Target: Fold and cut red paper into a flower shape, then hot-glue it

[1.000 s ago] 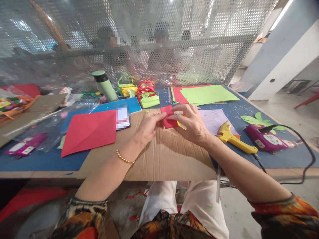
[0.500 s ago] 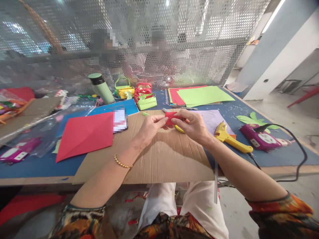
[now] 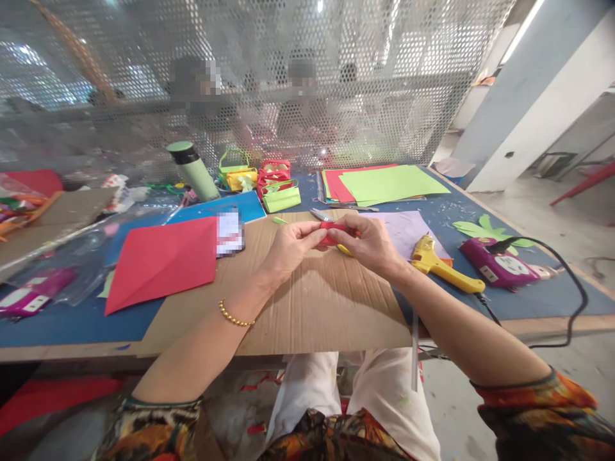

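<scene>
A small piece of red paper (image 3: 332, 233) is pinched between both hands above the cardboard sheet (image 3: 307, 307). My left hand (image 3: 293, 246) grips its left side with thumb and fingers. On its right side, my right hand (image 3: 368, 242) holds it the same way, thumb in front. Behind the hands lie scissors, their metal blades (image 3: 321, 216) showing and the yellow handle (image 3: 343, 249) partly hidden under my right hand. A purple sheet (image 3: 408, 232) lies just beyond that hand.
A yellow glue gun (image 3: 444, 269) and a purple power socket (image 3: 500, 262) with a black cable lie right. Small paper bags (image 3: 282, 198), a green bottle (image 3: 196, 176) and coloured sheets (image 3: 394, 184) stand or lie behind. Left is a large red sheet (image 3: 166, 262).
The red piece between my fingers now shows as a narrower strip, with my thumbs over its front. Both hands stay at nearly the same spot; the view has shifted slightly.
</scene>
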